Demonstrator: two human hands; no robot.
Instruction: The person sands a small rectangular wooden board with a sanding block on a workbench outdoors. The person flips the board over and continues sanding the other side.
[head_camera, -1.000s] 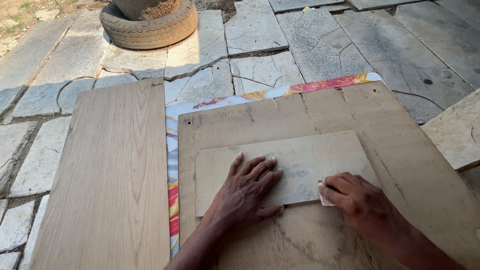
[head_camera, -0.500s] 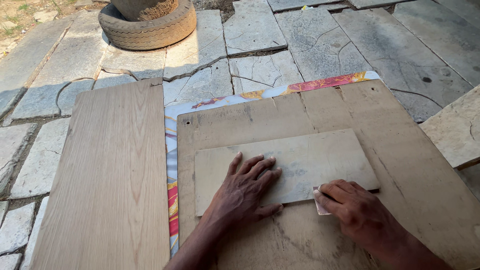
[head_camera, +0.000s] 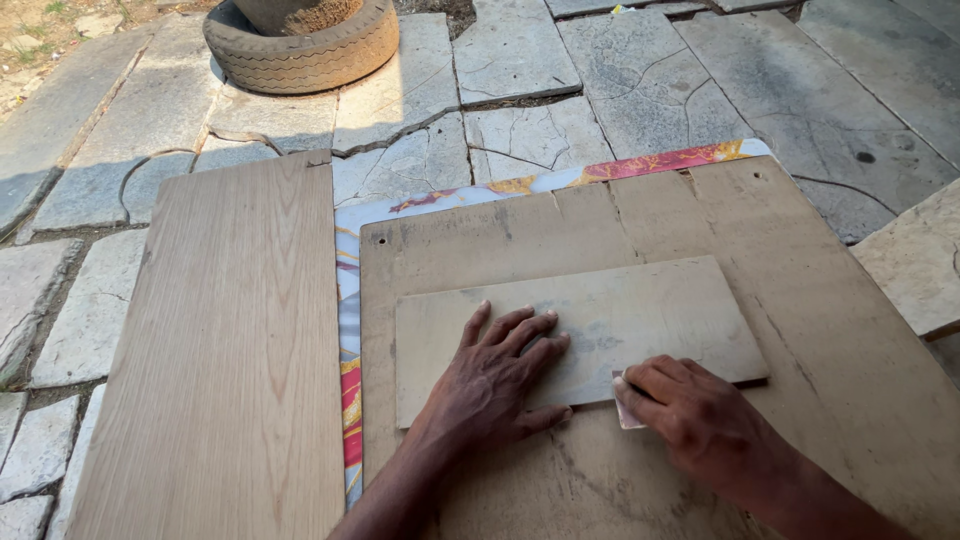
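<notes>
Stone paving (head_camera: 640, 70) outdoors (old tyre (head_camera: 300, 45) at top). Oak-grained plank (head_camera: 220, 350) lies left; left hand (head_camera: 495, 385) presses flat, fingers spread, on small board (head_camera: 620, 315) atop large panel (head_camera: 850, 330); right hand (head_camera: 700, 415) pinches sandpaper scrap (head_camera: 627, 405) against its near edge.

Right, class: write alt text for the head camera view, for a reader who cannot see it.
A left hand presses flat on a small pale board while the right hand rubs a scrap of sandpaper along its near edge. The board lies on a larger plywood sheet, beside a long wooden plank on stone paving.
</notes>
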